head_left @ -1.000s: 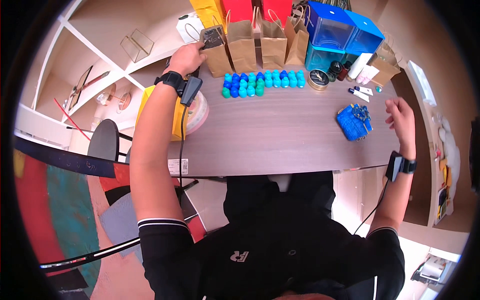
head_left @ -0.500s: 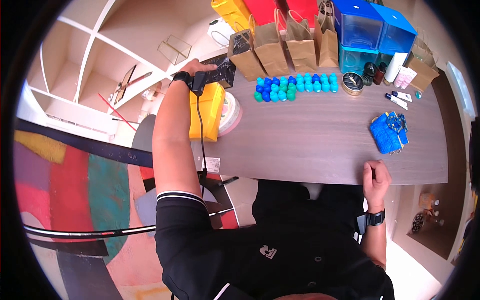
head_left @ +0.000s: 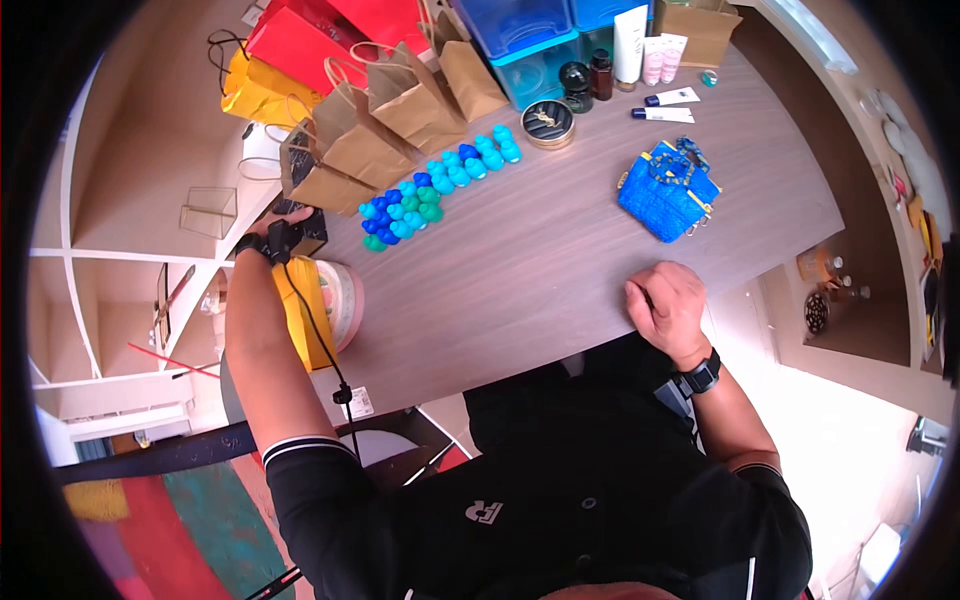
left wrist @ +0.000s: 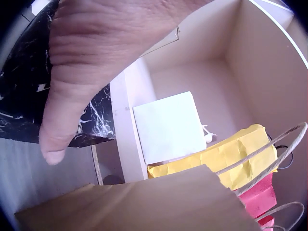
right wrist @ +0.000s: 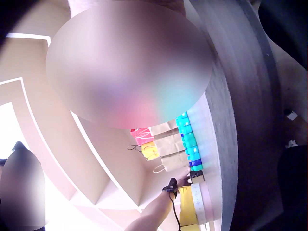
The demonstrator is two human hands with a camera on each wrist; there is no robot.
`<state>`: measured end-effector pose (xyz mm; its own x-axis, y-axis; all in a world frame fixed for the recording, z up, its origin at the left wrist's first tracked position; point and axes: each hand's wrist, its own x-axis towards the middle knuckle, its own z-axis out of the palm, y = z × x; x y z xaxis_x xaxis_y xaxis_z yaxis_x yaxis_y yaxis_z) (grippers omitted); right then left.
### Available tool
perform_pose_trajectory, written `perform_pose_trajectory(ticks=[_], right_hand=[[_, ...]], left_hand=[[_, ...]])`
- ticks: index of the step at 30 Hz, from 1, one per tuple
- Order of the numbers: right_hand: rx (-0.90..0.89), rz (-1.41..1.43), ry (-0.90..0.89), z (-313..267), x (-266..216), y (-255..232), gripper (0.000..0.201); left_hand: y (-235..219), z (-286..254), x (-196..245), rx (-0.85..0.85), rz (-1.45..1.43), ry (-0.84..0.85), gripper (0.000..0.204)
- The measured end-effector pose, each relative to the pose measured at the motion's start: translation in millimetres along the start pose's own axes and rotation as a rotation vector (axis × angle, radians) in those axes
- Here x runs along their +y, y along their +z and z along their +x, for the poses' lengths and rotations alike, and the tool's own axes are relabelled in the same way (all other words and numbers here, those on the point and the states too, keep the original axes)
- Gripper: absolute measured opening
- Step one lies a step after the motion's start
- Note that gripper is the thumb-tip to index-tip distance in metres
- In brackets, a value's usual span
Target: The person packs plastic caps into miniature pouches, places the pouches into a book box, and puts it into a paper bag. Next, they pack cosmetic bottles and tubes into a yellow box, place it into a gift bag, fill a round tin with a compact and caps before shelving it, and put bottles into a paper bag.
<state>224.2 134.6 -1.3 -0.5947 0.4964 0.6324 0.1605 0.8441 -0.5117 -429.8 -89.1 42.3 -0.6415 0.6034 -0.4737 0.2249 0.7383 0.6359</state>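
My left hand (head_left: 288,217) lies over a black marbled box (head_left: 316,235) at the table's left end. In the left wrist view the thumb (left wrist: 60,130) hooks down over the edge of the black marbled box (left wrist: 98,118); the other fingers are mostly hidden there. My right hand (head_left: 668,310), curled with nothing in it, rests at the table's front edge. Beyond it lies a small quilted blue bag (head_left: 665,200) with a patterned scarf on its handle. The right wrist view is largely blurred.
Brown paper bags (head_left: 410,110) stand at the back, behind rows of blue and green duck-like figures (head_left: 450,175). A yellow bag (head_left: 305,310) and a round pink-white box (head_left: 345,305) sit left. Cosmetics (head_left: 628,45), a round black compact (head_left: 547,122) and clear blue bins (head_left: 535,75) are at back right.
My left hand has moved from the brown bag's rim to the black marbled box. My right hand has come down from beside the blue bag to the table's front edge and curled.
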Motion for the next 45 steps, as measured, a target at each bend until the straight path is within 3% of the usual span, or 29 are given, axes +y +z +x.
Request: perform_pose_trajectory(ticks=[4, 5, 7, 8, 9, 10, 13, 15, 16, 18, 20, 23, 27, 30, 31, 32, 33, 35, 37, 38, 42, 44, 45], right_hand=[[0.002, 0.001, 0.005, 1.8, -1.5, 0.2, 0.012], [0.017, 0.012, 0.007, 2.7, -3.0, 0.6, 0.011], [0.01, 0.027, -0.005, 3.5, -4.6, 0.0, 0.011], [0.0, -0.003, 0.007, 3.3, -5.0, 0.2, 0.01], [0.002, 0.025, -0.015, 3.3, -5.9, 0.7, 0.01], [-0.006, 0.012, -0.01, 3.2, -6.4, 0.3, 0.01], [-0.012, 0.0, -0.018, 2.9, -5.4, 0.9, 0.009], [-0.022, -0.005, 0.003, -0.2, -5.3, 1.2, 0.009], [-0.024, 0.004, -0.007, -1.3, -5.1, 1.5, 0.009], [-0.021, -0.002, -0.004, -2.7, -4.5, 1.8, 0.009], [-0.012, 0.0, -0.016, -3.5, -4.1, 2.1, 0.009], [-0.002, 0.003, -0.035, -4.9, -3.1, 2.2, 0.01], [-0.031, 0.011, -0.022, -6.6, -4.0, -1.7, 0.009], [-0.011, 0.041, -0.044, -6.2, -5.4, -3.0, 0.009], [-0.002, 0.045, -0.051, -6.1, -5.3, -3.2, 0.008], [-0.009, 0.026, -0.038, -6.5, -3.2, -2.3, 0.008], [-0.014, 0.051, -0.035, -8.2, -0.6, -1.5, 0.007], [-0.02, 0.058, -0.024, -9.0, -2.1, -3.7, 0.007], [-0.077, 0.263, 0.168, -7.2, -14.1, -2.9, 0.008], [-0.12, 0.301, 0.174, -7.7, -19.2, 0.6, 0.009], [-0.224, 0.37, 0.019, -0.3, -48.4, 17.6, 0.022], [-0.281, 0.389, 0.037, -0.8, -54.0, 32.1, 0.033], [-0.294, 0.493, 0.142, -0.6, -57.5, 39.3, 0.037]], left_hand=[[-29.8, 4.7, -24.9, 0.116, -0.008, -0.077, 0.06], [-26.0, 2.0, -25.1, 0.099, -0.063, -0.008, 0.061], [-9.6, -28.8, 5.2, 0.251, 0.099, 0.019, 0.07], [-21.1, -12.6, -12.7, 0.346, 0.179, 0.005, 0.074], [-18.4, -27.5, 6.2, 0.408, 0.284, -0.017, 0.084], [-35.3, -4.9, -10.7, 0.541, 0.375, -0.219, 0.098], [-70.9, -9.7, 0.3, 0.609, 0.352, -0.198, 0.113], [-79.8, -38.4, 25.6, 0.616, 0.298, -0.18, 0.127], [-95.0, -41.8, 28.5, 0.592, 0.351, -0.227, 0.144], [-111.4, -66.8, 52.6, 0.644, 0.419, -0.262, 0.143], [-131.6, -85.3, 60.2, 0.73, 0.447, -0.177, 0.144], [-116.7, -163.1, 111.5, 0.835, 0.489, -0.136, 0.142], [-63.4, -253.3, 154.6, 0.922, 0.392, 0.309, 0.121], [22.8, -322.8, 186.3, 0.708, 0.169, 0.647, 0.101], [51.3, -340.3, 191.0, 0.712, 0.264, 0.727, 0.106], [82.6, -354.8, 190.1, 0.654, 0.167, 0.72, 0.111], [104.6, -355.0, 170.5, 0.703, 0.239, 0.687, 0.119], [158.0, -359.6, 164.0, 0.554, 0.273, 0.728, 0.128], [201.2, -343.4, 151.2, 0.371, 0.19, 0.711, 0.131], [220.5, -334.2, 147.6, 0.315, 0.181, 0.664, 0.132], [290.7, -306.6, 134.2, 0.429, 0.328, 0.56, 0.133], [309.9, -305.8, 138.0, 0.447, 0.381, 0.516, 0.132], [316.8, -306.8, 139.0, 0.465, 0.444, 0.47, 0.131]])
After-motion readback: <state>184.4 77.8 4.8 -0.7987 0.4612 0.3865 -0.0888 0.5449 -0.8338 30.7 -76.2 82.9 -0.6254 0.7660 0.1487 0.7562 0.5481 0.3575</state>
